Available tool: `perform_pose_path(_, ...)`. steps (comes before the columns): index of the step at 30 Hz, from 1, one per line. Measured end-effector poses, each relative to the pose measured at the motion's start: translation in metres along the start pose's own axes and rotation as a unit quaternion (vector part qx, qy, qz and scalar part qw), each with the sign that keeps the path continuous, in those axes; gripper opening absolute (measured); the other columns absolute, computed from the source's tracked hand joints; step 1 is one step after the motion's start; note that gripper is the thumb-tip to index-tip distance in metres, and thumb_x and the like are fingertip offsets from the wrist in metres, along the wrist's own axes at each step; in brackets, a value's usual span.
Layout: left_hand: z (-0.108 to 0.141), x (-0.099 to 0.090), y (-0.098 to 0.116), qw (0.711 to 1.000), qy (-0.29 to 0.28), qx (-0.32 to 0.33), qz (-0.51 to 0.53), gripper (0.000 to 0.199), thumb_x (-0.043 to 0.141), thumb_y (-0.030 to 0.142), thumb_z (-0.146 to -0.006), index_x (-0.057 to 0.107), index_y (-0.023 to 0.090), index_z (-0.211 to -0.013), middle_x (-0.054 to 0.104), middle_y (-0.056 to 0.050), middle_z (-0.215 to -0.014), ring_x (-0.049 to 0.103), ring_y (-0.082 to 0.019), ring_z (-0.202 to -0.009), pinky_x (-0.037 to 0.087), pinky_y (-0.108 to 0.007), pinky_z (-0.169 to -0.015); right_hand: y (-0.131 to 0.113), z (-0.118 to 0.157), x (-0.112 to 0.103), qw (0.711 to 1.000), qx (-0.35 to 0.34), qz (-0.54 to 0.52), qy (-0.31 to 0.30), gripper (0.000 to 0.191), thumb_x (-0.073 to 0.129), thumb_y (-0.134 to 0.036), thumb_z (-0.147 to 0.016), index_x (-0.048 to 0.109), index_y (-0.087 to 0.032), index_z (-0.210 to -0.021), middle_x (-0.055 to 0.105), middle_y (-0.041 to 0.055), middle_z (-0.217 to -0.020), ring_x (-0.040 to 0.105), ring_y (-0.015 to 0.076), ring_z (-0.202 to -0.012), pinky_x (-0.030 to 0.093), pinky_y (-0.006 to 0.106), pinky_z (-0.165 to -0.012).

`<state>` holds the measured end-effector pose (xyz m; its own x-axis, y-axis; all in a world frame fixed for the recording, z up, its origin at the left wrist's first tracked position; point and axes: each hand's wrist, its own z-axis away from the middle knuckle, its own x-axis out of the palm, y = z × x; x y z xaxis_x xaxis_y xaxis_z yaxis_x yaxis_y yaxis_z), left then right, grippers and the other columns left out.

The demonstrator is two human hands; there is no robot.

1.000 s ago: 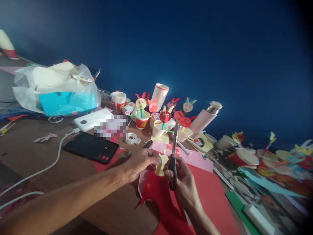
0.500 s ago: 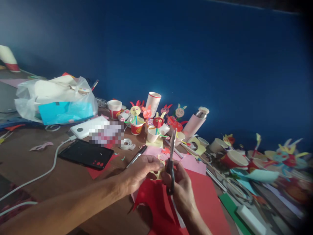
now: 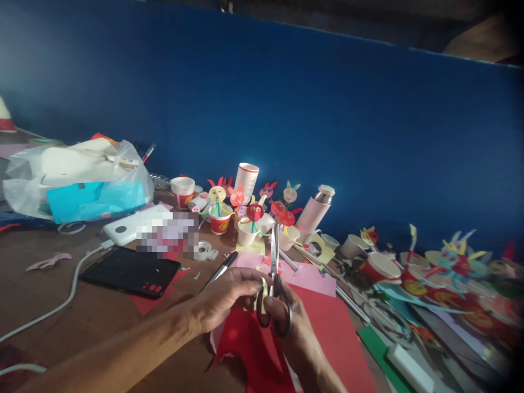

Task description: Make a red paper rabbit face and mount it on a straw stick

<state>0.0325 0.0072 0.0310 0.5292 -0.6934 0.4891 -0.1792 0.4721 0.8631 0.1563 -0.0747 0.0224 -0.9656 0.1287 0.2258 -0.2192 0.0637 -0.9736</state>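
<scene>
My right hand (image 3: 289,314) grips black-handled scissors (image 3: 274,256), its fingers in the handle loops and the blades pointing away from me, slightly parted. Close beside it on the left, my left hand (image 3: 229,292) pinches a small pale yellow paper piece (image 3: 264,289) next to the scissors. Beneath both hands lie a large red paper sheet (image 3: 331,327) and pink paper (image 3: 313,277). A black and white marker (image 3: 221,268) rests just beyond my left hand.
Paper cups (image 3: 248,232) with paper faces stand ahead, near a pink flask (image 3: 314,212). More decorated cups (image 3: 380,267) crowd the right. Leftward are a black phone case (image 3: 131,271), a white power bank (image 3: 137,224), a tape roll (image 3: 202,250) and a plastic bag (image 3: 94,174).
The scissors have turned so both handle loops show, and their blades have parted slightly. The view has shifted to the right, and the yellow piece now shows between my hands.
</scene>
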Motion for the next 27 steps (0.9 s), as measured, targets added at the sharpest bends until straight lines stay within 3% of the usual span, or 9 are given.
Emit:
perform_pose_path(6,-0.002,-0.004,0.001,1.000,0.000,0.004,-0.004,0.019,0.067,0.030,-0.068,0.060,0.013,-0.073,0.057,0.000,-0.059,0.049,-0.008,-0.051,0.034,-0.020,-0.054,0.008,-0.002,0.000,1.000,-0.006,-0.003,-0.019,0.024,0.059,-0.040,-0.074,0.055,-0.018,-0.083,0.048,-0.0028,-0.060,0.046,0.0118,-0.057,0.035,0.022,-0.052)
perform_pose_path(12,-0.007,-0.011,0.005,0.996,0.078,0.027,-0.030,0.020,0.068,0.029,-0.063,0.060,0.012,-0.067,0.057,-0.001,-0.058,0.049,-0.009,-0.051,0.039,-0.022,-0.055,0.008,-0.002,-0.006,0.997,-0.029,0.066,0.030,0.038,0.057,-0.053,-0.073,0.050,-0.020,-0.091,0.045,-0.0047,-0.055,0.040,0.0102,-0.049,0.031,0.021,-0.047)
perform_pose_path(18,-0.002,-0.022,0.018,0.981,0.134,0.083,-0.111,0.016,0.066,0.027,-0.062,0.060,0.011,-0.063,0.060,-0.002,-0.057,0.053,-0.010,-0.054,0.040,-0.023,-0.058,0.012,0.002,-0.011,0.988,-0.024,0.152,-0.005,0.049,0.063,-0.056,-0.066,0.049,-0.023,-0.098,0.052,-0.0024,-0.063,0.045,0.0125,-0.056,0.037,0.022,-0.051)
perform_pose_path(22,0.002,-0.028,0.026,0.977,0.138,0.100,-0.127,0.015,0.064,0.026,-0.062,0.060,0.012,-0.060,0.058,-0.001,-0.052,0.052,-0.010,-0.050,0.039,-0.022,-0.053,0.019,0.006,-0.008,0.986,0.003,0.164,-0.007,0.050,0.064,-0.057,-0.063,0.051,-0.023,-0.096,0.051,-0.0020,-0.066,0.046,0.0136,-0.058,0.039,0.023,-0.053)
perform_pose_path(27,0.002,-0.030,0.028,0.983,0.136,0.094,-0.086,0.015,0.062,0.025,-0.064,0.063,0.010,-0.067,0.061,-0.002,-0.060,0.056,-0.010,-0.051,0.043,-0.023,-0.055,0.018,0.007,-0.004,0.982,0.019,0.188,0.008,0.053,0.065,-0.060,-0.059,0.053,-0.022,-0.094,0.054,0.0014,-0.075,0.048,0.0150,-0.063,0.040,0.023,-0.055)
